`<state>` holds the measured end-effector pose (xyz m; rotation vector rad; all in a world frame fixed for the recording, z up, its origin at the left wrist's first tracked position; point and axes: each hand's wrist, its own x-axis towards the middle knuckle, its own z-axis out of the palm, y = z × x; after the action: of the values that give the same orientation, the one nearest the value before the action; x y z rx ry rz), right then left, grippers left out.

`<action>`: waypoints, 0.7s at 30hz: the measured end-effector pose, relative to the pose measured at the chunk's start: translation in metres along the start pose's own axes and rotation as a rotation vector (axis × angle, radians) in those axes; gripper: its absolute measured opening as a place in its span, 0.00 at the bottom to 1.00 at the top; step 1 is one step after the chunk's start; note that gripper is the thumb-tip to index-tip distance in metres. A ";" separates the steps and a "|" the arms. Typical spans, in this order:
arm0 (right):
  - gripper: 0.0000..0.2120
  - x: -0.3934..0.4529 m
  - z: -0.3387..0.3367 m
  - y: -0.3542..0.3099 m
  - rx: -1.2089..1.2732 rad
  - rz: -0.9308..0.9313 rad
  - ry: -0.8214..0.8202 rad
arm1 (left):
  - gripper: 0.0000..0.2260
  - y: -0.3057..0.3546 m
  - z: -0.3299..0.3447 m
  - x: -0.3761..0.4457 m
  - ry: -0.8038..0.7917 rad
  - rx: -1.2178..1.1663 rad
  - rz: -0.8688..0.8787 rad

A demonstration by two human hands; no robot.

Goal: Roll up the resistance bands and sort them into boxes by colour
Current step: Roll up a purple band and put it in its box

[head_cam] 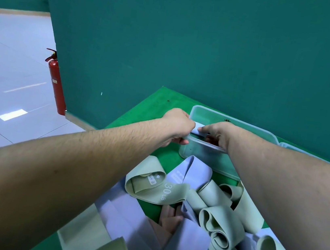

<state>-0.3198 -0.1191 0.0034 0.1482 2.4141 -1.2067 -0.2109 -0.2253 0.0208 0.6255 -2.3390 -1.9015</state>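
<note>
Red fire extinguisher (pixel 56 84) against teal wall (pixel 192 44), on pale tiled floor (pixel 10 60).

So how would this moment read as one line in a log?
both hands: left hand, right hand hold rolled lilac band | over clear plastic box | loose green and lilac bands remain

I've got a pale lilac band (pixel 197 130) pinched between my left hand (pixel 177 126) and right hand (pixel 215 133), over a clear, see-through box (pixel 234 124) on the far side. The table cover (pixel 139 119) is bright green, the wall (pixel 192 44) behind a deeper teal. Near me lies a heap: sage green bands (pixel 163 192) with white "30 LB" print, lilac bands (pixel 193 171) among them, one pinkish strip (pixel 169 221) peeking through. Far left, a red fire extinguisher (pixel 56 86) on a pale grey floor (pixel 10 60).
</note>
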 end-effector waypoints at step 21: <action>0.06 0.001 -0.008 0.001 0.085 0.003 -0.109 | 0.09 0.004 -0.005 -0.010 -0.013 0.009 0.005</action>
<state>-0.3228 -0.1123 0.0060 0.1085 2.2702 -1.2825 -0.2013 -0.2255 0.0273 0.6087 -2.3559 -1.8998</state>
